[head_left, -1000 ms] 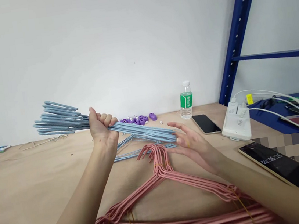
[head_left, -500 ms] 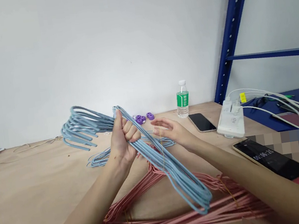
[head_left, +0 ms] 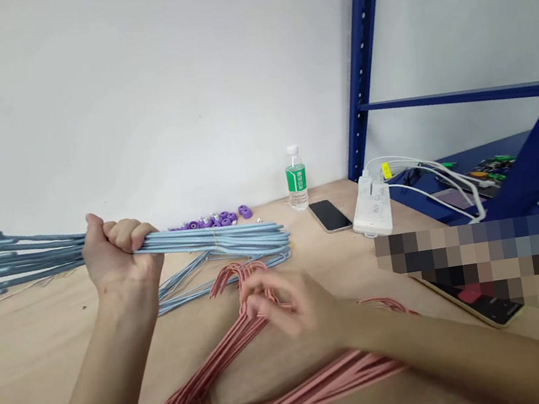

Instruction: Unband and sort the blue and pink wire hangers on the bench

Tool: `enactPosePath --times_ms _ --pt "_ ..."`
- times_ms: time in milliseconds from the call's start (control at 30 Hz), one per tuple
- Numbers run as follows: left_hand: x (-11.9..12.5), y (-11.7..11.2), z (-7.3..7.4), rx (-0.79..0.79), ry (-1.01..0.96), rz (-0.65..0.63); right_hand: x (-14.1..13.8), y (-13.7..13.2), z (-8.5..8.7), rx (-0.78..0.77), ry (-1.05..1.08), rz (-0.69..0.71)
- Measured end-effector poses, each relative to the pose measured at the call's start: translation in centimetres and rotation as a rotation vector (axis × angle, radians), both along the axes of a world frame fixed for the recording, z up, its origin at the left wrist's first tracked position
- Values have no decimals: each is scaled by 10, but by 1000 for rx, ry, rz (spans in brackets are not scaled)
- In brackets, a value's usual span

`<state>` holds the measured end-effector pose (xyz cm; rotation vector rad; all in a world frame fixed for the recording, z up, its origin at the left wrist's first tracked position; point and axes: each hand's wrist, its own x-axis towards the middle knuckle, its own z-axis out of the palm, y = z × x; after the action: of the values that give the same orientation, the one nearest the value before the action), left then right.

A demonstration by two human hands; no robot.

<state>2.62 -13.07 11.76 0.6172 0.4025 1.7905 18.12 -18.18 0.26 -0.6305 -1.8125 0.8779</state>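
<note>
Left of the water bottle (head_left: 296, 178), the person's left hand (head_left: 120, 263) is pressed into a tight fist around a bundle of blue wire hangers (head_left: 214, 238), held above the counter (head_left: 33, 375). Closer to the bottle, the blurred right hand (head_left: 289, 309) has its grip spread over pink wire hangers (head_left: 213, 370); whether it touches them is unclear.

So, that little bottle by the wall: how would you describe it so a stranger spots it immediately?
At the back of the tan table, left of the blue steel shelving upright, stands a clear plastic water bottle with a green label. It stands between the scattered purple pieces and a black smartphone.
</note>
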Motion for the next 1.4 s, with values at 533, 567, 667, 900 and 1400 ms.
enactPosePath --times_ms 533,567,667,900,1400 --pt "-15 2 -36 157 24 6 -13 -1 5 -1471 1410 363" --pt "-18 2 -37 165 34 9 -14 -3 4 -1475 1428 339" --pt "-28 -1 -38 197 56 36 -17 -6 0 -1498 1412 318" --pt "-40 -3 -45 135 25 24 -16 0 -8 -1228 1031 357" --pt "-33 -3 -38 27 -86 67 -17 1 -10 -473 345 6"
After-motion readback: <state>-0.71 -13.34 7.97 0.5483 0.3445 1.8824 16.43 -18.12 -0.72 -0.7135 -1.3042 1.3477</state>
